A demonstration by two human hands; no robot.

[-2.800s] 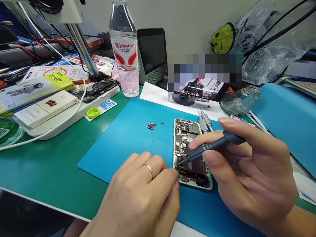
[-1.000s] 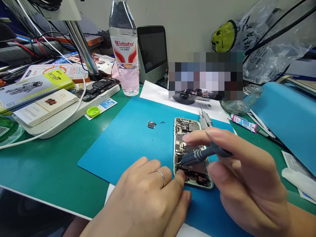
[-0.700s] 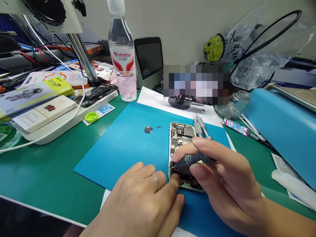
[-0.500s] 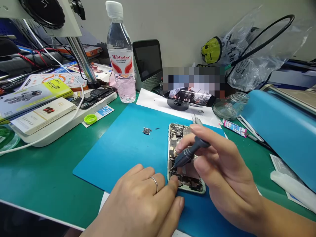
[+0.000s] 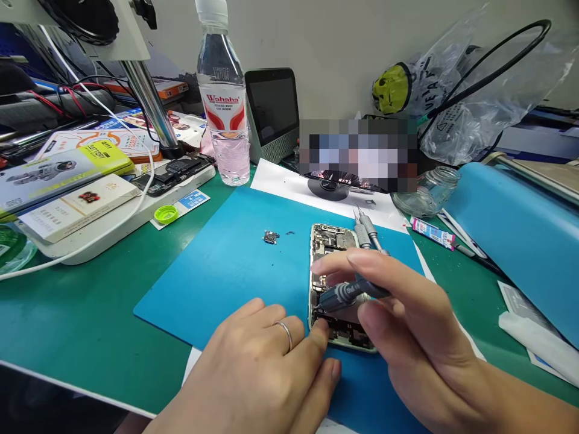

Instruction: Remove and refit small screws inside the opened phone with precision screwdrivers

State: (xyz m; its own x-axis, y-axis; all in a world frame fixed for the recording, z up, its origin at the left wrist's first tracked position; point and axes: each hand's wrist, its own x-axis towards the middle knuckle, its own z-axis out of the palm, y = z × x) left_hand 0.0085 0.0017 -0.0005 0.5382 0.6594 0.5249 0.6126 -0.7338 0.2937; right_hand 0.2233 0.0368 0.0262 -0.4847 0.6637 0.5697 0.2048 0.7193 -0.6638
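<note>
An opened smartphone [image 5: 319,244] lies on the blue mat, with its inner boards and metal parts exposed. My left hand [image 5: 266,361], a ring on one finger, is bent with its fingertips pressed on the phone's lower left edge. My right hand [image 5: 420,325] pinches a dark screwdriver [image 5: 341,296] between thumb and fingers. The screwdriver leans low over the phone, its tip at the lower left inside. Whether the tip touches a screw is too small to tell. Part of the phone's right side is hidden by my right hand.
Two grey screwdrivers [image 5: 365,226] lie past the phone. A small camera-like part [image 5: 270,237] and tiny pieces lie on the blue mat [image 5: 203,283]. A water bottle [image 5: 224,114], a glass jar [image 5: 429,193] and a propped phone with a blurred screen [image 5: 344,179] stand behind.
The screwdriver has tilted flatter, its handle end dropping to the right, and my right hand has shifted slightly down and right. The two grey screwdrivers show more fully. My left hand stays put.
</note>
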